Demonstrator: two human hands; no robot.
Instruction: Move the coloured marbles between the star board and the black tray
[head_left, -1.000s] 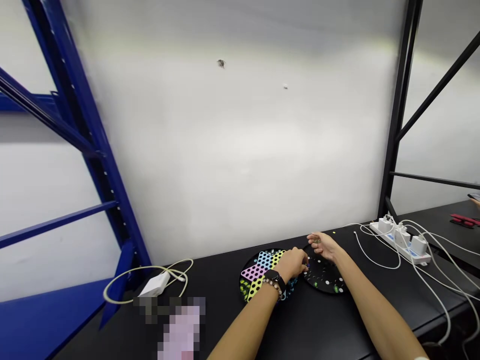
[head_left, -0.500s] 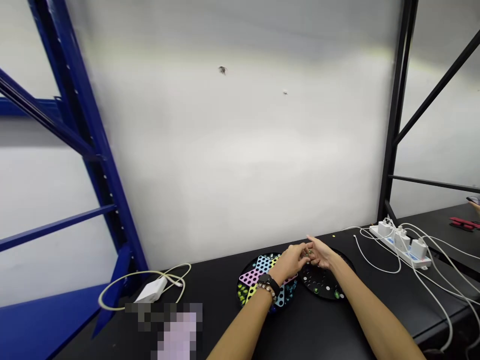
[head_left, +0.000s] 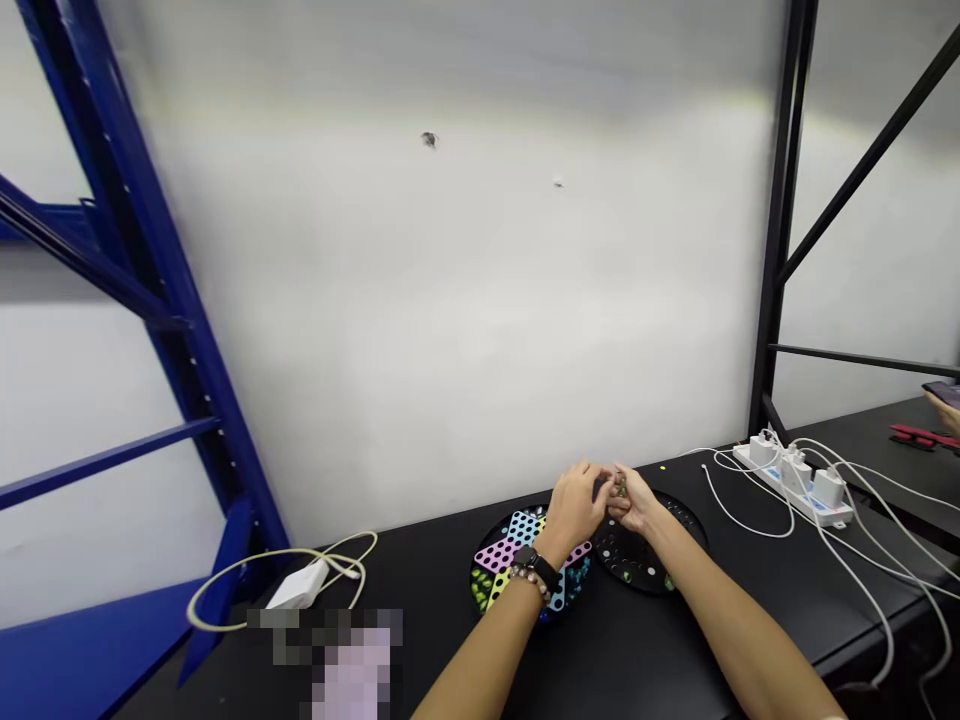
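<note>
My left hand (head_left: 574,503) and my right hand (head_left: 634,497) meet fingertip to fingertip above two round boards. Both are curled, pinching small marbles (head_left: 620,489) between them. Under the left hand lies a colourful star-patterned board (head_left: 504,563) with holes and some marbles in it. A black round tray (head_left: 641,560) with scattered marbles sits under the right hand. My left wrist carries a dark watch and a bead bracelet.
A black table (head_left: 615,660) runs along a white wall. At the left lies a white charger with a coiled cable (head_left: 300,585). A white power strip (head_left: 793,482) with plugs and cables sits at the right. Blue shelving stands at the left, a black frame at the right.
My left hand rose off the colourful board and my right hand moved left, so the two hands now touch above the boards. The view shifted slightly.
</note>
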